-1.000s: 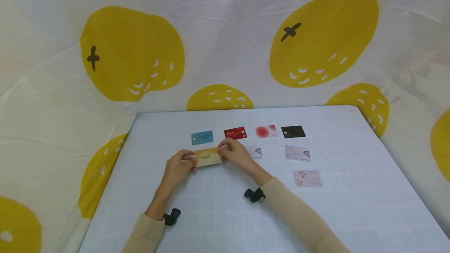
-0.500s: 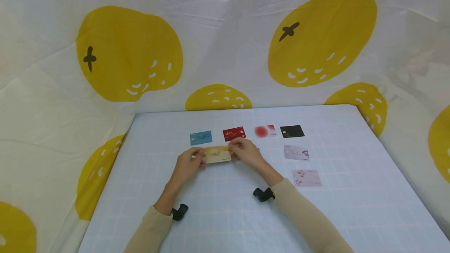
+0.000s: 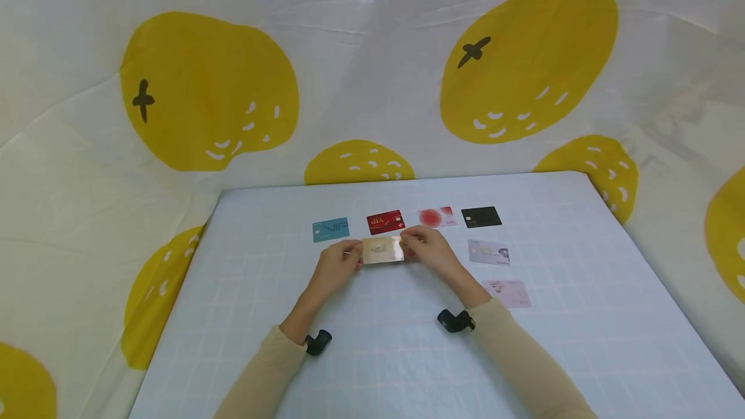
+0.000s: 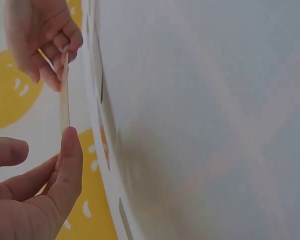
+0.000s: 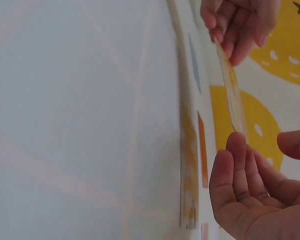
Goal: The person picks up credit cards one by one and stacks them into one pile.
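Observation:
A gold card [image 3: 382, 250] is held level by its two short ends between my hands, close over the table. At its left end my left hand [image 3: 334, 268] pinches it. My right hand [image 3: 435, 256] pinches the opposite end. Both wrist views show the card edge-on, a thin pale edge [image 4: 65, 97] in the left and a gold-faced strip [image 5: 232, 92] in the right. Just behind it lie a blue VIP card [image 3: 330, 229] and a red VIP card [image 3: 385, 222]. A pale card seen earlier lies hidden by the right hand and the gold card.
A white card with a red circle [image 3: 436, 216] and a black card [image 3: 482, 216] continue the back row. Nearer lie a lilac card [image 3: 489, 251] and a pink card [image 3: 506, 293], right of my right hand. A fruit-patterned sheet [image 3: 372, 70] hangs behind the table [image 3: 378, 367].
Both hands have carried the gold card to the right and slightly away from me. It now covers the place where a pale card showed earlier. The other cards lie as before.

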A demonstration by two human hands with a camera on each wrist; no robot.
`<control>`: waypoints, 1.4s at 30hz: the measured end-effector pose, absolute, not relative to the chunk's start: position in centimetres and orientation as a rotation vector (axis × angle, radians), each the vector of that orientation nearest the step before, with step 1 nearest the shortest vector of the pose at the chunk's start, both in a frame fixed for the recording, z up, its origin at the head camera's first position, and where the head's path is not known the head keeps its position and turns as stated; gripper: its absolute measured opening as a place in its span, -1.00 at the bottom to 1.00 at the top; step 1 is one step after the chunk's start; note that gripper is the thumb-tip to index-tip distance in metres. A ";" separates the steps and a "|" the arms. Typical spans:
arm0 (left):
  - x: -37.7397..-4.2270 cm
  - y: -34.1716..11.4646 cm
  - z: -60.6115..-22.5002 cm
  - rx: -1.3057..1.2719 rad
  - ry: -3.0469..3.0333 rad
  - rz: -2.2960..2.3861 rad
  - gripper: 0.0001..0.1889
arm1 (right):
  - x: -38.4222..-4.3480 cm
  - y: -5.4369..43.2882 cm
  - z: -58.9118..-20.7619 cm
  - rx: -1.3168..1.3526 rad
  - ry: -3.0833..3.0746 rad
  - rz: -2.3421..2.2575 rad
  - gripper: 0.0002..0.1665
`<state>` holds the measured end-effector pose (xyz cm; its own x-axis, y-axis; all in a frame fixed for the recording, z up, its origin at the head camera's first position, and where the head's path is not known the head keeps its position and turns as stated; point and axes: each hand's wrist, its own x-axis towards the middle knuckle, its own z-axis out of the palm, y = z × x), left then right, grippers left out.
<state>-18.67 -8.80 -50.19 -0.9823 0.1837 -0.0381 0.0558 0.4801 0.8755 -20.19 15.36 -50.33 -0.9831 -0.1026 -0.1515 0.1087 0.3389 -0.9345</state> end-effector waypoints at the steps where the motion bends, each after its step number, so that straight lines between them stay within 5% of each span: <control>1: -18.7 -8.5 -50.3 0.224 2.597 1.520 -0.63 | -20.2 15.6 -50.3 0.010 2.417 -1.709 -0.65; 42: -20.7 -3.1 -51.7 0.107 2.437 1.406 -0.59 | -19.5 20.2 -51.3 0.186 2.480 -1.589 -0.59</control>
<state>-20.71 -3.06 -51.69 -0.9443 0.2244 -0.2408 -0.0961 0.5118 0.8537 -19.48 20.25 -51.33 -0.9741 0.0032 -0.2262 0.2068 0.4178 -0.8847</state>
